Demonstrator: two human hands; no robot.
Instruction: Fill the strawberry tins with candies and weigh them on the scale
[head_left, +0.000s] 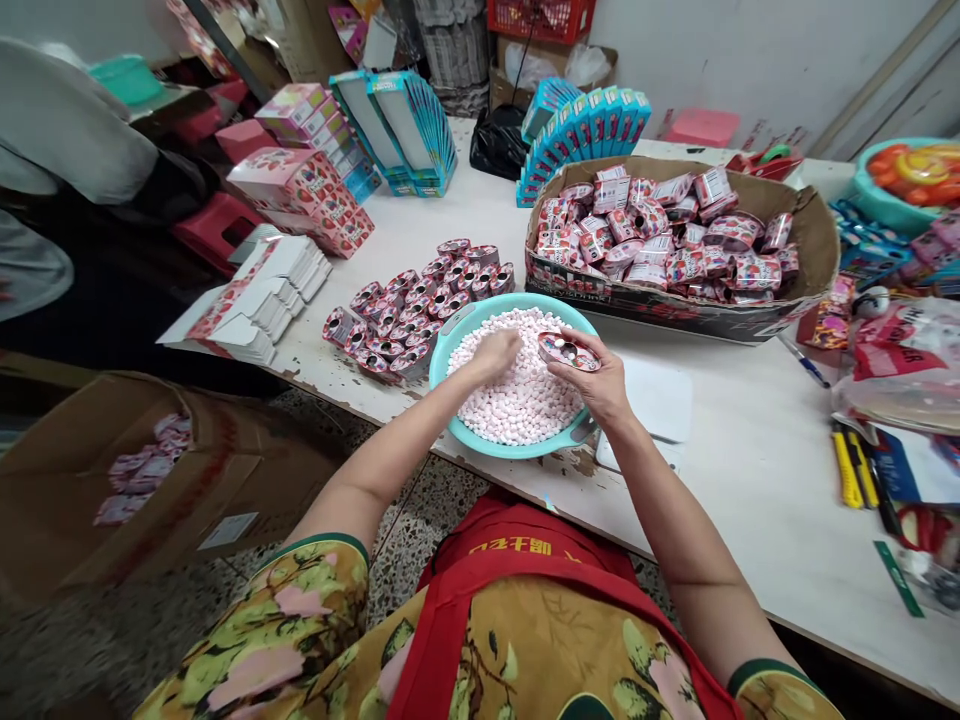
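My right hand [604,383] grips a small oval printed candy box [567,352] above the right side of a turquoise basin [442,385]. The box's top faces up, and a few pale pieces show at its opening. Small pale pink candies [517,405] fill the basin. Over their left part is my left hand [495,357], its fingers curled together and turned down; whatever they hold is hidden. Left of the basin, several similar oval boxes [412,310] stand grouped on the table, dark holes in their tops.
Behind the basin, a cardboard carton [600,288] holds many wrapped oval packs. A white flat device [652,400] lies right of the basin. Folded cartons [255,295] and blue display boxes [412,130] stand left and back. A large floor carton [247,490] is at lower left; cutters [846,470] lie right.
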